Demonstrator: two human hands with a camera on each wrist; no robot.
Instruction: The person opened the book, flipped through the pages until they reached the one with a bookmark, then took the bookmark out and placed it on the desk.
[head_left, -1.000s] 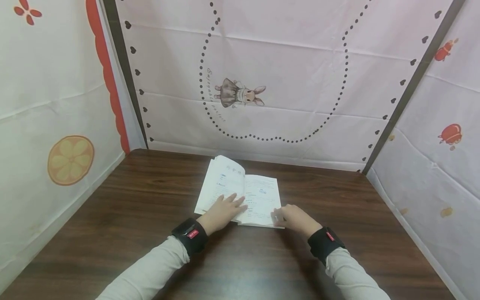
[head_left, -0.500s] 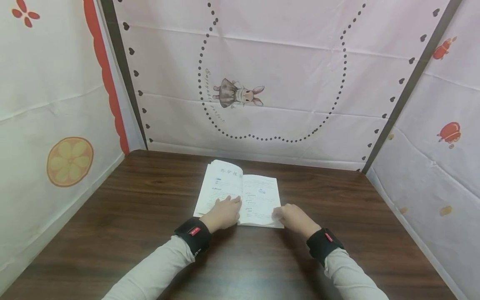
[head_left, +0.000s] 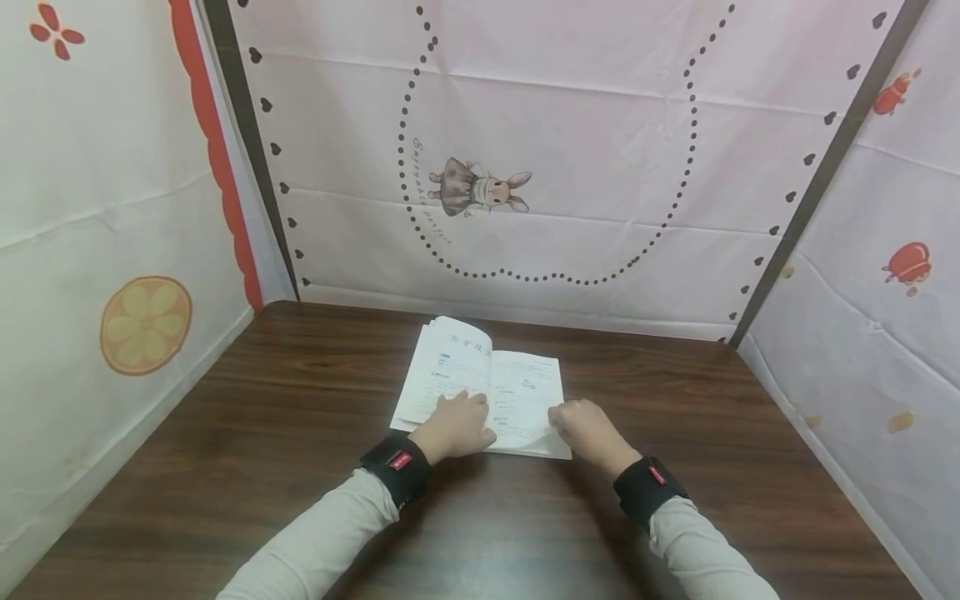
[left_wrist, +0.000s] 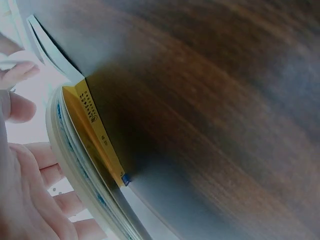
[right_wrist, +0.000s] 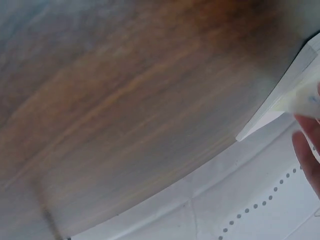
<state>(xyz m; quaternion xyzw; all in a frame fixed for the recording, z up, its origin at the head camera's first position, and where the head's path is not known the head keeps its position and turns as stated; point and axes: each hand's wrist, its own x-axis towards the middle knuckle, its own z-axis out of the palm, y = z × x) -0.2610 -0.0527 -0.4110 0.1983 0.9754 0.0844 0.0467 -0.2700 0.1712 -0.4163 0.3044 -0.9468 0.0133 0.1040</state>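
An open book (head_left: 457,362) with printed white pages lies on the dark wooden table. My left hand (head_left: 453,425) rests on the lower part of its left-hand pages, fingers spread loosely near the centre fold. In the left wrist view the book's yellow spine (left_wrist: 103,137) and bowed page edges show beside the left hand (left_wrist: 27,195). At the lower right edge, my right hand (head_left: 591,433) pinches a page (head_left: 525,400). The right wrist view has the lifted, bent page (right_wrist: 304,102) at the fingertips of the right hand (right_wrist: 310,155), which is partly cut off.
The brown wood-grain table (head_left: 300,400) extends around the book. Behind it hangs a pale cloth (head_left: 585,167) with a rabbit print. Printed cloths also stand at the left (head_left: 67,250) and right (head_left: 885,333) sides.
My left hand has drawn in its spread fingers and shifted slightly nearer the fold. The left-hand pages have settled a little flatter. The right hand stays at the page's lower right edge.
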